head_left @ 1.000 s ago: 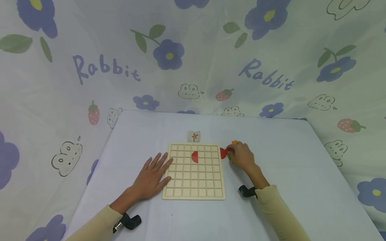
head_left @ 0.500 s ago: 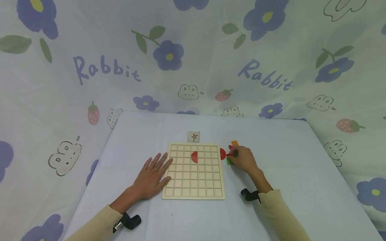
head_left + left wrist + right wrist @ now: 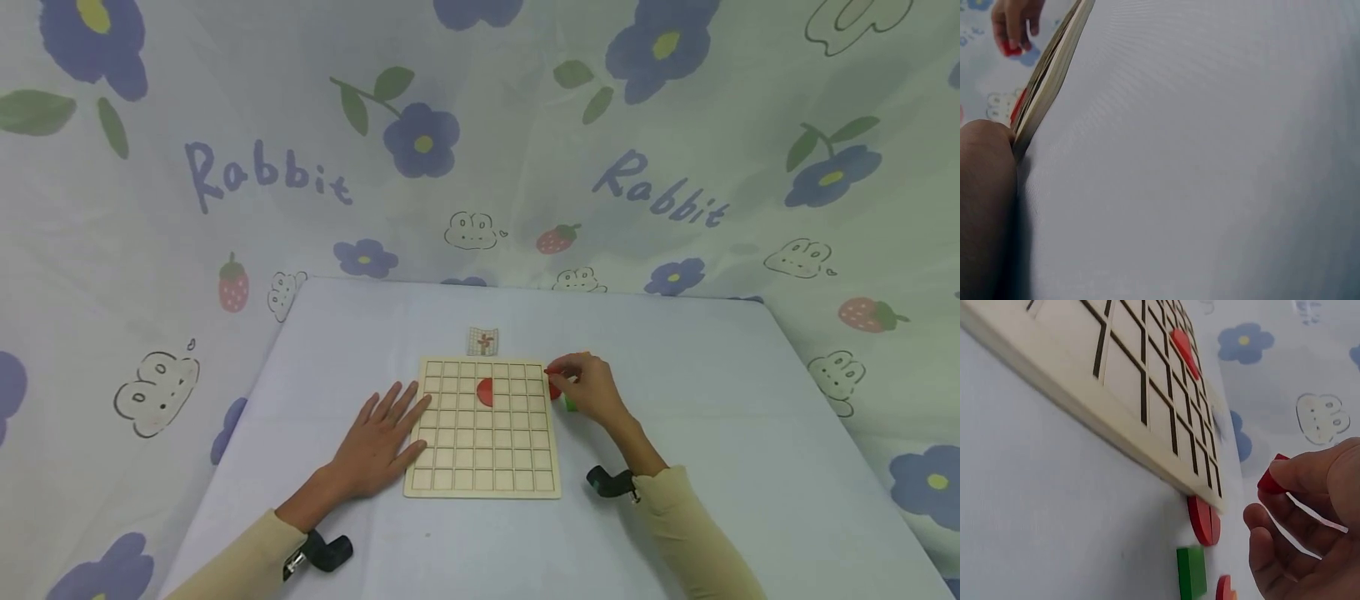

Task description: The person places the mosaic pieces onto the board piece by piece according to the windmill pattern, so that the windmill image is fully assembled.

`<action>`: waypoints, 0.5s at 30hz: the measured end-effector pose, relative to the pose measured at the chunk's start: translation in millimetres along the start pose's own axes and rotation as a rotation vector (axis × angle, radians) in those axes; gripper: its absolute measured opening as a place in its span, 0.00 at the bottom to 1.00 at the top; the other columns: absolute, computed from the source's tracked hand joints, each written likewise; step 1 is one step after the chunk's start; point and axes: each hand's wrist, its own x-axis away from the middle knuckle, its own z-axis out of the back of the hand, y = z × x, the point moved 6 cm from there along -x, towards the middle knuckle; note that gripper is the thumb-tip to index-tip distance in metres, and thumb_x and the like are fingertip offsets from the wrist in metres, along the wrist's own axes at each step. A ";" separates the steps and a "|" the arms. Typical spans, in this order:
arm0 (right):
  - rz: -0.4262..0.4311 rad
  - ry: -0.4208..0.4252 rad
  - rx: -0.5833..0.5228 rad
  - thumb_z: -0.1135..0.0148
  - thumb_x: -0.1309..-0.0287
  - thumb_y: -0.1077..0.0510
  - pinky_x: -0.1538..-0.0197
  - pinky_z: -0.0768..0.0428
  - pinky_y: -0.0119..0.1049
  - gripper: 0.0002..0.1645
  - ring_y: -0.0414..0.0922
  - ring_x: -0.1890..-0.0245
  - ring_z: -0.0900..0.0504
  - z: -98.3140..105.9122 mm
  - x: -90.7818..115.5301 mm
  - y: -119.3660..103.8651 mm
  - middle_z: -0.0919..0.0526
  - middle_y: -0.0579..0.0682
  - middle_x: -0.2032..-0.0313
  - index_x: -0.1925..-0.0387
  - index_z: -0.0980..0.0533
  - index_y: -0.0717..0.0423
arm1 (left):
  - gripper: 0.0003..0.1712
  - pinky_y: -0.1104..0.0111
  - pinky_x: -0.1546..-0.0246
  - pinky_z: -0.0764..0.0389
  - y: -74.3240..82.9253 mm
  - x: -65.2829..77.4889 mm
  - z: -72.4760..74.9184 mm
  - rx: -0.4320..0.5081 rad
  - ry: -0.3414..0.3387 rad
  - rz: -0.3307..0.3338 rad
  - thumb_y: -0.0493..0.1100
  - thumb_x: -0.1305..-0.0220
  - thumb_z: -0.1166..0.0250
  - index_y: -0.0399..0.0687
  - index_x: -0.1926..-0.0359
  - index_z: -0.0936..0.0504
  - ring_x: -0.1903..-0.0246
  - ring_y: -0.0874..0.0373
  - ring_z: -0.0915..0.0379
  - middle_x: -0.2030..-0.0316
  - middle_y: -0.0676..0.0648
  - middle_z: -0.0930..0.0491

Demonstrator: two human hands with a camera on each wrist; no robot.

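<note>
A pale wooden grid board [image 3: 483, 458] lies flat on the table. My left hand [image 3: 378, 446] rests on its left edge, fingers straight and spread. Thumb and fingertips of my right hand [image 3: 592, 387] pinch a small red block [image 3: 1272, 480], raised off the table by the board's upper right edge. Part of that block is covered by the fingers. On the board's upper middle cells sits a red half-round piece [image 3: 486, 392]. Beside the right edge, below the right hand, are red rounded pieces [image 3: 1202, 520] and a green block [image 3: 1191, 572]. Another red piece [image 3: 1224, 588] lies farther along.
A small card [image 3: 483, 341] with a red figure on a grid lies behind the board. White cloth covers the table [image 3: 465, 550], and a patterned cloth backdrop [image 3: 517, 167] rises at its back edge. A bit of orange [image 3: 1234, 595] shows near the red piece.
My right hand has gone from the loose pieces leftward to the board's edge, lifting the red block. The left hand stays where it was.
</note>
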 end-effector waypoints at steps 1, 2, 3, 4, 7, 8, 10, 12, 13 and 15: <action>0.003 -0.012 -0.016 0.31 0.42 0.64 0.65 0.19 0.38 0.07 0.45 0.67 0.17 -2.7 -0.6 -1.7 0.14 0.49 0.64 0.61 0.16 0.58 | 0.39 0.44 0.31 0.56 0.0 -0.1 -0.4 0.001 0.000 -0.001 0.62 0.27 0.53 0.48 0.23 0.45 0.26 0.42 0.61 0.24 0.42 0.53; 0.004 -0.023 -0.033 0.31 0.42 0.64 0.67 0.18 0.38 0.07 0.45 0.67 0.17 -5.4 -0.9 -3.4 0.14 0.50 0.64 0.60 0.16 0.58 | 0.39 0.44 0.31 0.56 0.2 -0.1 -0.3 0.002 0.002 -0.003 0.62 0.27 0.53 0.48 0.23 0.45 0.26 0.42 0.61 0.24 0.42 0.53; 0.008 -0.034 -0.043 0.32 0.41 0.64 0.68 0.18 0.38 0.08 0.45 0.67 0.17 -8.2 -1.0 -5.3 0.15 0.51 0.63 0.59 0.16 0.59 | 0.39 0.44 0.31 0.55 0.4 -0.1 -0.1 0.004 0.005 -0.004 0.62 0.27 0.53 0.48 0.23 0.45 0.26 0.42 0.61 0.24 0.42 0.52; 0.015 -0.043 -0.048 0.33 0.41 0.65 0.68 0.18 0.37 0.08 0.45 0.67 0.17 -11.0 -0.9 -7.4 0.15 0.51 0.62 0.58 0.17 0.59 | 0.39 0.44 0.31 0.56 0.2 0.0 -0.2 0.007 0.005 -0.004 0.62 0.27 0.54 0.48 0.23 0.45 0.26 0.42 0.61 0.24 0.42 0.53; 0.024 -0.073 -0.050 0.34 0.39 0.65 0.66 0.20 0.35 0.10 0.44 0.66 0.20 -20.0 -0.7 -13.9 0.17 0.50 0.60 0.56 0.17 0.59 | 0.39 0.43 0.31 0.55 0.1 0.7 -0.2 0.010 0.009 -0.007 0.62 0.27 0.54 0.48 0.23 0.45 0.26 0.42 0.61 0.24 0.42 0.53; 0.017 -0.083 -0.049 0.34 0.39 0.65 0.66 0.21 0.36 0.11 0.43 0.67 0.21 -22.7 -0.7 -15.9 0.17 0.48 0.61 0.55 0.17 0.58 | 0.39 0.43 0.32 0.55 0.1 0.8 0.3 0.010 0.013 -0.007 0.62 0.27 0.54 0.48 0.23 0.45 0.26 0.42 0.60 0.24 0.42 0.52; 0.009 -0.104 -0.048 0.32 0.40 0.64 0.66 0.21 0.36 0.11 0.43 0.68 0.22 -28.8 -1.3 -19.3 0.17 0.46 0.63 0.55 0.16 0.56 | 0.39 0.43 0.32 0.54 0.1 1.2 0.8 0.009 0.021 -0.008 0.62 0.27 0.53 0.48 0.24 0.44 0.26 0.41 0.59 0.24 0.41 0.51; -0.006 -0.125 -0.060 0.30 0.42 0.62 0.67 0.20 0.35 0.11 0.42 0.70 0.21 -34.7 -2.1 -22.0 0.17 0.44 0.67 0.56 0.15 0.55 | 0.39 0.42 0.32 0.54 0.1 1.2 1.4 0.007 0.023 -0.009 0.62 0.27 0.53 0.47 0.24 0.43 0.26 0.41 0.59 0.24 0.41 0.51; -0.014 -0.134 -0.068 0.29 0.44 0.62 0.68 0.20 0.35 0.11 0.41 0.72 0.21 -37.4 -2.4 -23.7 0.17 0.44 0.69 0.57 0.15 0.55 | 0.39 0.42 0.32 0.54 0.2 1.1 1.8 0.005 0.023 -0.008 0.62 0.27 0.52 0.47 0.24 0.43 0.26 0.41 0.59 0.24 0.41 0.51; -0.016 -0.151 -0.075 0.27 0.46 0.61 0.68 0.19 0.35 0.10 0.40 0.74 0.20 -43.4 -3.4 -25.7 0.17 0.42 0.73 0.60 0.14 0.54 | 0.39 0.43 0.32 0.54 0.6 1.0 3.2 0.005 0.025 -0.009 0.62 0.28 0.52 0.47 0.24 0.43 0.26 0.41 0.59 0.25 0.41 0.51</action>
